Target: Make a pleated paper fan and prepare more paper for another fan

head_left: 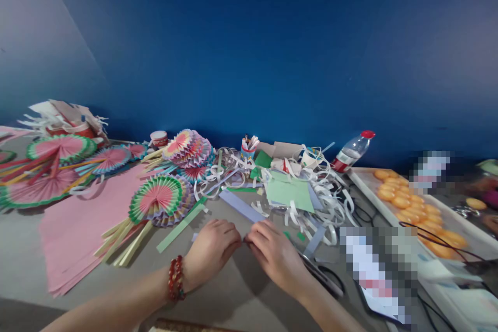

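My left hand [213, 249], with a red bead bracelet [176, 277] at its wrist, is closed with the fingertips pinched. Facing it, my right hand [274, 254] is pinched too, and the two sets of fingertips nearly meet over the grey table [218, 303]. Anything between them is too small or hidden to name. A lavender paper strip [241, 206] lies just beyond the fingers. To the left are a pale green strip [179, 231] and a folded paper fan [157, 199] with pink and green pleats and pale sticks. Dark-handled scissors [334, 281] lie partly behind my right forearm.
More pleated fans [60, 149] and pink paper sheets [78, 238] cover the left. White curled scraps [334, 207] and green sheets [290, 192] lie ahead. A tilted bottle [352, 151], a tray of orange egg-shaped pieces [360, 174] and cables stand right; a blue wall [249, 52] rises behind.
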The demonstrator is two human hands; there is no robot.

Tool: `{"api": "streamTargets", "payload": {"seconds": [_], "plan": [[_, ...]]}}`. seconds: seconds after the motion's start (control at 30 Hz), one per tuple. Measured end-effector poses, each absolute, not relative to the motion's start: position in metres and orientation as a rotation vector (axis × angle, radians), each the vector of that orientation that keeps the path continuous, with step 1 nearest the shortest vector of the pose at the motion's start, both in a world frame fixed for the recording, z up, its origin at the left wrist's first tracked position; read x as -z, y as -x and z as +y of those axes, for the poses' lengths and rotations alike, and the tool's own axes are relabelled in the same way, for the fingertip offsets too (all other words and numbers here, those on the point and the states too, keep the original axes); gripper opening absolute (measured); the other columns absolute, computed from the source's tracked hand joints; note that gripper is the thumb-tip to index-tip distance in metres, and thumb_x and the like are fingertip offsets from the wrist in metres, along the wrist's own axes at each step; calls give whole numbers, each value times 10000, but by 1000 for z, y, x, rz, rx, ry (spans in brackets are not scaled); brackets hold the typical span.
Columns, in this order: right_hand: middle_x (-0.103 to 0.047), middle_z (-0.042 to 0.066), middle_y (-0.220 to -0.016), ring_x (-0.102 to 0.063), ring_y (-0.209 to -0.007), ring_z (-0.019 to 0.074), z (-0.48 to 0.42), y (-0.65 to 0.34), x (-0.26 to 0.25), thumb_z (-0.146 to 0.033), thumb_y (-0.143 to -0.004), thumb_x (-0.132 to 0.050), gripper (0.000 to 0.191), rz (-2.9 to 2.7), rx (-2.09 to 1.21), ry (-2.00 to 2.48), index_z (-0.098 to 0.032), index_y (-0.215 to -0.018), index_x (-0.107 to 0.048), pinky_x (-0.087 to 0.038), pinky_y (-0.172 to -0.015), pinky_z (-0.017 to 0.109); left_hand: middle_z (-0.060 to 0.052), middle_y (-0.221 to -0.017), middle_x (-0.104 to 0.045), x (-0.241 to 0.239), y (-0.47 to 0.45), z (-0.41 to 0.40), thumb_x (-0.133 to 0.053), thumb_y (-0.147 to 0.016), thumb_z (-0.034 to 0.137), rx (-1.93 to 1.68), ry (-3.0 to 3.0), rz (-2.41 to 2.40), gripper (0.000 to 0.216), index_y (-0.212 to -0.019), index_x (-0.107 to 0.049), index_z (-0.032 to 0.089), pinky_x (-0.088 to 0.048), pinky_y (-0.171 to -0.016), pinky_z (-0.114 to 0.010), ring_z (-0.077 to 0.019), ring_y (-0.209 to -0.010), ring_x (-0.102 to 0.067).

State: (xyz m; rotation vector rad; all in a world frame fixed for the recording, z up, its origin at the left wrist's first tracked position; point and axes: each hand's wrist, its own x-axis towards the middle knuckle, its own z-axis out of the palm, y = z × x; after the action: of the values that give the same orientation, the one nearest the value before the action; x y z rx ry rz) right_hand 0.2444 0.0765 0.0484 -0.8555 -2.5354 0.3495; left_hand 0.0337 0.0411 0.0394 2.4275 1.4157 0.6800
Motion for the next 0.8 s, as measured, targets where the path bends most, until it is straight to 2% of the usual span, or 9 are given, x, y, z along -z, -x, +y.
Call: {"api": "streamTargets", "payload": {"seconds": [0.17,0.37,0.53,0.7,0.8], "plan": [[-611,18,-866,-598,-822,170,90,-243,-62,-185,-922,-586,98,-2262,-657,837,-209,-832,-616,-468,-729,262,-38,-784,-656,-64,-38,50,-466,-994,288,-920,-2236,1328,277,-802,-640,191,-428,-743,-283,-178,-784,-618],[-573,-9,-687,-549,-650,138,92,-239,-57,-350,-904,-625,244,-1919,-936,790,-190,-721,-626,-430,-617,230,-18,-698,-656,-66,-47,50,-541,-952,394,-967,-1795,1250,332,-731,-629,162,-424,-641,-216,-133,-668,-595],[-606,17,-745,-558,-683,143,92,-241,-49,-377,-940,-583,274,-1803,-1044,843,-186,-771,-683,-423,-607,229,-20,-623,-678,-58,-48,49,-520,-949,432,-861,-1604,1252,363,-787,-659,139,-423,-581,-209,-120,-550,-628],[-548,3,-669,-507,-615,132,101,-250,-43,-442,-907,-622,330,-1682,-1100,950,-173,-721,-666,-410,-561,228,-78,-740,-740,-43,-37,56,-651,-820,534,-740,-1249,1090,413,-738,-621,130,-440,-528,-212,-150,-569,-682],[-540,-1,-647,-504,-606,129,106,-257,-41,-455,-879,-654,333,-1584,-1136,995,-170,-707,-669,-409,-557,224,-90,-761,-747,-35,-31,60,-727,-736,547,-711,-1106,1041,434,-719,-614,128,-483,-559,-238,-160,-580,-689]]}}
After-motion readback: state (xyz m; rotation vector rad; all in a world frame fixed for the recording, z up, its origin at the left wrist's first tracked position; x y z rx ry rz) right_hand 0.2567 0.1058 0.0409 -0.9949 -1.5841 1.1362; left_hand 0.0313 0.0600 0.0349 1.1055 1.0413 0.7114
